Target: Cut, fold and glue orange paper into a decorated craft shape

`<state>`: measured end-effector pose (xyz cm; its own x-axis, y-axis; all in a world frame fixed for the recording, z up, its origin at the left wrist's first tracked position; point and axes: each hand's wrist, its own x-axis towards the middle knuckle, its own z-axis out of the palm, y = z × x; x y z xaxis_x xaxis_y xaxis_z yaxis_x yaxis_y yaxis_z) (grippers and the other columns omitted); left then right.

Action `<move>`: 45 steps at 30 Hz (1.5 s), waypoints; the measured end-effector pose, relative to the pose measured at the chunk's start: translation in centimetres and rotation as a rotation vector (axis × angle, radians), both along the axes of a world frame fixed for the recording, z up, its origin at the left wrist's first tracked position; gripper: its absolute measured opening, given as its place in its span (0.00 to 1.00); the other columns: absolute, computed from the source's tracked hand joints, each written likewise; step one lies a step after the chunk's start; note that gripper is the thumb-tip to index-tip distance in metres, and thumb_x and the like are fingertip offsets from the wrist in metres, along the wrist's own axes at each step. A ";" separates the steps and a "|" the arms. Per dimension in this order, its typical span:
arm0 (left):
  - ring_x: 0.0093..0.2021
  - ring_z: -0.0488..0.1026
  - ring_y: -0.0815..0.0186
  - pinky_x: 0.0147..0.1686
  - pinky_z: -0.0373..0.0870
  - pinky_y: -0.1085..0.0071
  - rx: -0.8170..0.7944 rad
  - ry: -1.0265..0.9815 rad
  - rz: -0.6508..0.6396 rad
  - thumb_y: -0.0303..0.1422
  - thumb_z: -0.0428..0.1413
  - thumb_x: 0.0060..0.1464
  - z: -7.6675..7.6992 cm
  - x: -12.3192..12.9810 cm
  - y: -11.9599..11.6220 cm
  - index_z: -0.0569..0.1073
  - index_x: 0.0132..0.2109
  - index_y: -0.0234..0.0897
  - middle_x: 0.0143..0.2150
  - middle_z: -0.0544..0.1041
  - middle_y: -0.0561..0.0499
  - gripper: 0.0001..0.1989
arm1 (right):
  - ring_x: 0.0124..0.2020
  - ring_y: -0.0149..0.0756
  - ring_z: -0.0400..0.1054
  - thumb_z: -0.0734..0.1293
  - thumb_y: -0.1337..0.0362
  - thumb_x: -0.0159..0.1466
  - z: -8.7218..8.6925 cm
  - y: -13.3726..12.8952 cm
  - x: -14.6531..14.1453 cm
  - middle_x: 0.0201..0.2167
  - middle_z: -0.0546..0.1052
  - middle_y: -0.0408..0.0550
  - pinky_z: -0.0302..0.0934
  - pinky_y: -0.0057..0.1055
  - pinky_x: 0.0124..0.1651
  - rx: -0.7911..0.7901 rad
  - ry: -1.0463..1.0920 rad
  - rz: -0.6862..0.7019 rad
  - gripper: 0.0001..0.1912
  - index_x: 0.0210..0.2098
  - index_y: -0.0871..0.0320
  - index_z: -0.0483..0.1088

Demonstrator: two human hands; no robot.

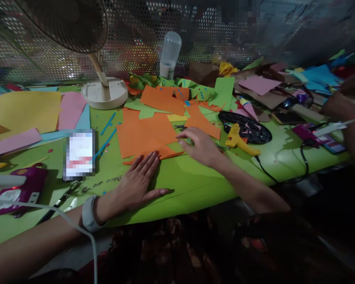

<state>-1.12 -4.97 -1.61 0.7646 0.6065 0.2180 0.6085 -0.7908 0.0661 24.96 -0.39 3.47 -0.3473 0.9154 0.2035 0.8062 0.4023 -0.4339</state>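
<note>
An orange paper sheet (pixel 148 132) lies before me, with a narrow folded strip (pixel 168 153) along its near edge. My left hand (pixel 142 177) lies flat with fingers outstretched, their tips pressing on that strip. Just off the sheet's right side hovers my right hand (pixel 201 146), fingers loosely bent and apart, seemingly holding nothing. A small dark tool, partly hidden, shows beyond its fingertips. Behind lie more orange pieces (pixel 162 100) and green paper scraps (pixel 225 90).
A yellow glue gun (pixel 239 141) rests against a black tray (pixel 257 132) at right. A fan (pixel 104 94) and a clear bottle (pixel 170 51) stand behind. At left are a lit phone (pixel 79 154), a purple device (pixel 23 187) and coloured sheets (pixel 26 112). Another person's arm (pixel 352 114) is far right.
</note>
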 end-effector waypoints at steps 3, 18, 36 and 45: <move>0.73 0.50 0.49 0.70 0.47 0.50 -0.001 -0.003 -0.001 0.61 0.44 0.61 -0.2 0.0 0.1 0.33 0.75 0.29 0.74 0.51 0.32 0.52 | 0.68 0.50 0.58 0.58 0.46 0.71 -2.0 -2.2 -2.7 0.66 0.66 0.61 0.53 0.48 0.68 0.095 -0.115 0.260 0.33 0.65 0.65 0.64; 0.74 0.46 0.50 0.72 0.41 0.53 -0.091 0.055 0.065 0.62 0.41 0.61 0.4 0.5 -0.5 0.45 0.73 0.23 0.74 0.50 0.32 0.50 | 0.72 0.50 0.51 0.50 0.42 0.72 -4.8 -4.1 -3.6 0.69 0.60 0.64 0.47 0.49 0.72 0.121 -0.317 0.307 0.40 0.68 0.69 0.59; 0.72 0.50 0.37 0.65 0.45 0.35 -0.092 0.101 0.276 0.66 0.39 0.57 0.4 0.9 -1.7 0.49 0.73 0.30 0.73 0.52 0.27 0.52 | 0.72 0.51 0.51 0.50 0.42 0.72 -4.8 -4.1 -3.7 0.70 0.58 0.62 0.48 0.50 0.72 0.115 -0.345 0.305 0.40 0.69 0.69 0.57; 0.70 0.52 0.31 0.62 0.52 0.35 -0.077 0.115 0.342 0.70 0.35 0.53 0.4 1.2 -1.8 0.51 0.72 0.23 0.69 0.56 0.19 0.58 | 0.72 0.49 0.50 0.49 0.43 0.72 -4.9 -4.0 -3.7 0.70 0.57 0.62 0.47 0.50 0.72 0.102 -0.346 0.305 0.40 0.69 0.69 0.56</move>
